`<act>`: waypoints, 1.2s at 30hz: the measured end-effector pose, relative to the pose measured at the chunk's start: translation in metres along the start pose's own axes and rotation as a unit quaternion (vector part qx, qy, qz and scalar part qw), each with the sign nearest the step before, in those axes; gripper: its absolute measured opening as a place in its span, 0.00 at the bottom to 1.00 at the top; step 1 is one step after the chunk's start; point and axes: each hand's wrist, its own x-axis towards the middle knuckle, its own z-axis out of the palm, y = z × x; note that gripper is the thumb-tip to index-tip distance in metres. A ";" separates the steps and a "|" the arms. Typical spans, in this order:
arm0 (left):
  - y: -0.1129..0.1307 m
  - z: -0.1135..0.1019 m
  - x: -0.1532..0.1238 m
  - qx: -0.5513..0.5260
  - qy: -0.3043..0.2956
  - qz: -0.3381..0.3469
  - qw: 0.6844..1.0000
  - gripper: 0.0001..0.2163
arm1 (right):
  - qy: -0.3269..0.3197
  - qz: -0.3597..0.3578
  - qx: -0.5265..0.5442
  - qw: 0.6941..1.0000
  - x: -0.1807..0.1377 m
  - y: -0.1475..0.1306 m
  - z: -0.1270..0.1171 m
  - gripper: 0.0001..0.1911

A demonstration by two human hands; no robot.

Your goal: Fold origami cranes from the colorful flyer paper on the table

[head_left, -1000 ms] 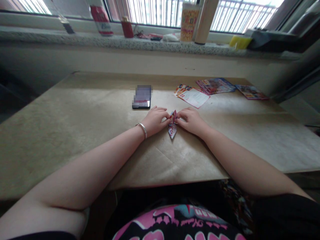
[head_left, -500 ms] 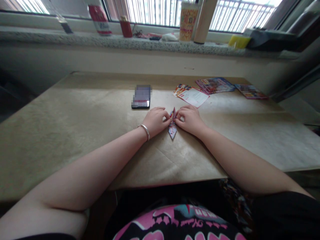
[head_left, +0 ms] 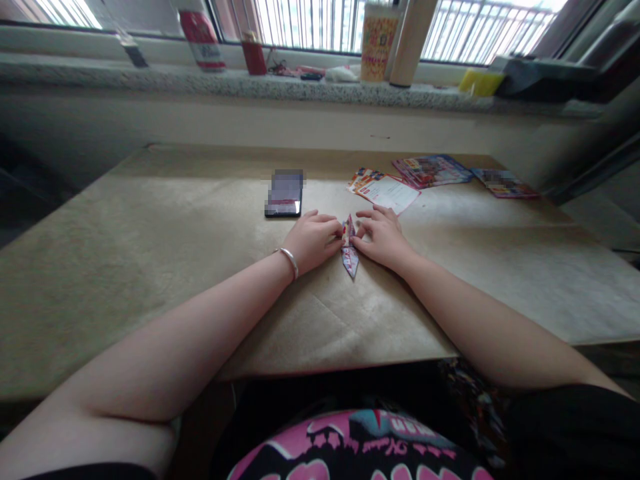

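A small folded paper (head_left: pixel 351 260), printed in colour and pointed at both ends, stands between my hands on the beige tabletop (head_left: pixel 175 267). My left hand (head_left: pixel 315 239), with a silver bangle at the wrist, grips its left edge between thumb and fingers. From the other side my right hand (head_left: pixel 380 235) has its thumb and index finger at the paper's right edge, while its other fingers spread outward. The fingertips hide part of the paper's middle. Just beyond my left hand lies a dark phone (head_left: pixel 284 193).
Beyond my right hand lie printed cards (head_left: pixel 390 192), a pile of glossy booklets (head_left: pixel 433 171) and another booklet (head_left: pixel 505 183). On the stone windowsill (head_left: pixel 300 90) stand a red and white can (head_left: pixel 201 40), a red container (head_left: pixel 254 55), a patterned cup (head_left: pixel 379 47) and a yellow item (head_left: pixel 481 83).
The folded paper's near tip has swung slightly right. My right hand's fingers have loosened and spread a little, and my left fingers have shifted along the paper's edge.
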 end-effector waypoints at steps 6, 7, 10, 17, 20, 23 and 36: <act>0.002 -0.001 0.000 0.012 -0.003 0.000 1.000 0.08 | 0.018 0.002 -0.012 1.000 0.000 -0.001 -0.001 0.09; 0.002 -0.001 0.000 0.018 -0.001 0.002 1.000 0.09 | 0.023 0.003 -0.021 1.000 -0.001 -0.003 -0.003 0.08; 0.002 0.001 -0.002 0.035 0.003 0.015 0.999 0.10 | 0.037 -0.018 -0.057 0.998 -0.004 -0.010 -0.010 0.09; 0.000 0.002 -0.003 0.012 0.023 0.056 0.998 0.10 | 0.024 -0.059 -0.101 0.993 -0.006 -0.016 -0.017 0.09; 0.000 0.002 -0.001 0.005 0.031 0.060 0.998 0.10 | 0.015 -0.055 -0.102 0.993 -0.006 -0.016 -0.016 0.10; 0.000 0.002 0.000 0.004 0.029 0.063 0.998 0.11 | 0.002 -0.044 -0.097 0.994 -0.005 -0.015 -0.015 0.10; 0.002 0.003 0.000 0.070 -0.010 0.006 0.997 0.12 | -0.006 -0.047 -0.070 0.996 -0.003 -0.012 -0.014 0.08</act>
